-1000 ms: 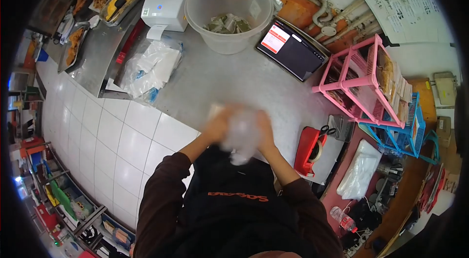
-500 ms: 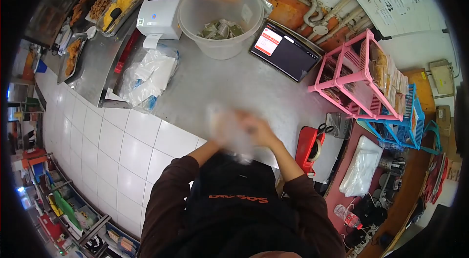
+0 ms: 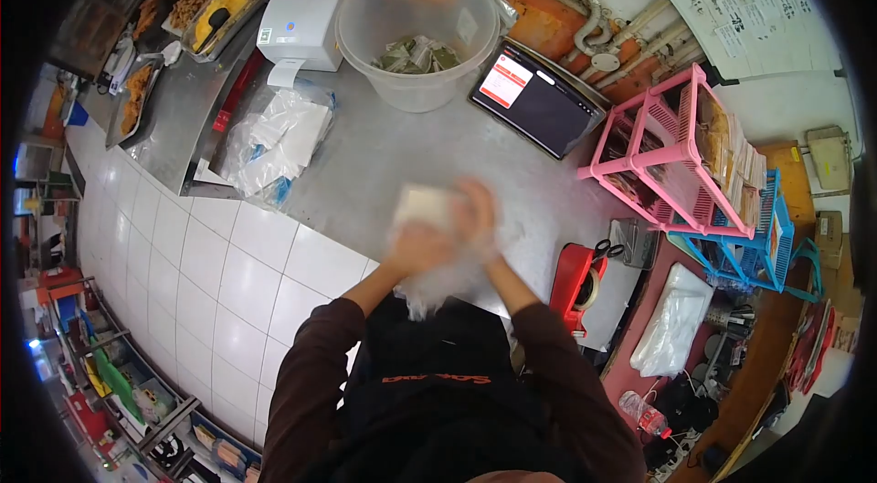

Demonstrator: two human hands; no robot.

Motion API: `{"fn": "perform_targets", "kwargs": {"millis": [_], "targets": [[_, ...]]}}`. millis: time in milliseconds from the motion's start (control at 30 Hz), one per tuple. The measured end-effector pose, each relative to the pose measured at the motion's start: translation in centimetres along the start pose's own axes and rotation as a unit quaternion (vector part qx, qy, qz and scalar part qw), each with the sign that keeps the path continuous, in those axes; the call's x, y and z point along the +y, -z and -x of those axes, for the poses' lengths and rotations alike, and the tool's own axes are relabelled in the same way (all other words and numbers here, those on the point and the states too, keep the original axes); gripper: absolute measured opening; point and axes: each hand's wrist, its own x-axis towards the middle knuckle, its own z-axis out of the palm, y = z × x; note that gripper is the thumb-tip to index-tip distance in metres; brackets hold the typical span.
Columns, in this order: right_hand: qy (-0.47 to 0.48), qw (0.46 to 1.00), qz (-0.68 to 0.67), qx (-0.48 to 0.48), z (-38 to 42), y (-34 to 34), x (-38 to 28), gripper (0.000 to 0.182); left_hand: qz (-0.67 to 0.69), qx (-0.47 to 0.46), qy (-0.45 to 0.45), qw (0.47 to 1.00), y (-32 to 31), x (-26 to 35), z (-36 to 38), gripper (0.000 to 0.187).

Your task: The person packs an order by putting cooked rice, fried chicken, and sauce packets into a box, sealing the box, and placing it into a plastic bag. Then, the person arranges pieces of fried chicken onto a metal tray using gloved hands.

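Observation:
Over the front edge of the steel table, my left hand [image 3: 422,248] is closed around a clear plastic bag [image 3: 433,289], whose loose end hangs toward the apron. A pale, box-like thing [image 3: 427,205] shows at the top of the bag, just beyond the left fingers; blur hides what it is. Against its right side is my right hand [image 3: 479,216], its fingers smeared by motion, so their grip does not show.
A clear tub [image 3: 416,21] with green-grey packets stands at the back, between a white label printer [image 3: 306,12] and a tablet [image 3: 534,99]. Plastic bags [image 3: 283,140] lie left. To the right are a red tape dispenser [image 3: 568,286] and a pink rack [image 3: 649,149].
The pale box-like thing shows more clearly now, above my left hand. My right hand has risen slightly and turned upright beside it. The bag's loose end has swung left.

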Motion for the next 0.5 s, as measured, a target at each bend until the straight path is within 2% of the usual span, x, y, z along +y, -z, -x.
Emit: {"fn": "perform_targets", "kwargs": {"millis": [33, 67, 100, 133, 167, 200, 233, 267, 300, 333, 367, 400, 433, 467, 500], "targets": [[0.096, 0.995, 0.019, -0.036, -2.9, 0.1, -1.3, 0.02, 0.057, 0.059, -0.102, 0.991, 1.5, -0.4, -0.9, 0.004], [0.094, 0.995, 0.019, -0.036, -3.8, -1.0, -0.4, 0.02, 0.059, 0.058, -0.103, 0.991, 1.4, -0.6, -0.7, 0.004], [0.093, 0.978, -0.017, -0.188, -4.4, -2.2, 0.7, 0.018, 0.079, -0.009, -0.056, 0.995, 1.2, -1.1, -0.5, 0.004], [0.091, 0.937, -0.053, -0.332, -4.7, -3.0, 1.6, 0.016, 0.096, -0.075, -0.01, 0.993, 1.1, -1.6, -0.5, 0.004], [0.099, 0.957, -0.001, -0.273, -4.7, -3.1, 1.5, 0.013, 0.093, -0.075, -0.015, 0.993, 2.1, -1.9, -1.1, 0.004], [0.101, 0.958, -0.001, -0.269, -4.5, -3.1, 1.1, 0.013, 0.035, -0.151, 0.051, 0.987, 3.9, -2.1, -1.7, 0.006], [-0.022, 0.985, -0.006, -0.169, -3.6, -2.9, 0.5, 0.014, 0.008, -0.19, 0.086, 0.978, 4.0, -2.4, -1.5, 0.007], [-0.145, 0.987, -0.01, -0.067, -2.4, -2.9, -0.1, 0.014, -0.022, -0.229, 0.119, 0.966, 4.1, -2.7, -1.2, 0.009], [-0.132, 0.986, 0.093, 0.029, 0.4, -4.8, 0.9, 0.015, 0.134, 0.004, 0.208, 0.969, 1.9, -3.7, 0.0, 0.012], [-0.115, 0.966, 0.196, 0.123, 3.5, -6.7, 1.9, 0.016, 0.168, 0.051, 0.296, 0.939, -0.2, -4.9, 1.3, 0.017], [-0.163, 0.981, 0.063, 0.081, 5.3, -6.0, 0.1, 0.019, 0.21, 0.113, 0.38, 0.894, -2.4, -6.2, 2.6, 0.023], [-0.207, 0.975, -0.071, 0.037, 6.1, -5.2, -1.3, 0.022, 0.25, 0.184, 0.448, 0.838, -4.4, -7.5, 3.9, 0.029], [-0.209, 0.975, -0.07, 0.038, 5.8, -4.8, -0.9, 0.022, 0.176, 0.175, 0.433, 0.867, -4.3, -8.7, 4.8, 0.034], [-0.114, 0.975, -0.086, -0.172, 5.6, -4.0, 0.2, 0.025, 0.1, 0.165, 0.415, 0.889, -4.4, -9.5, 5.1, 0.038], [-0.013, 0.922, -0.098, -0.373, 5.6, -3.3, 1.5, 0.028, 0.101, 0.164, 0.414, 0.89, -2.3, -8.7, 3.9, 0.038]]}}
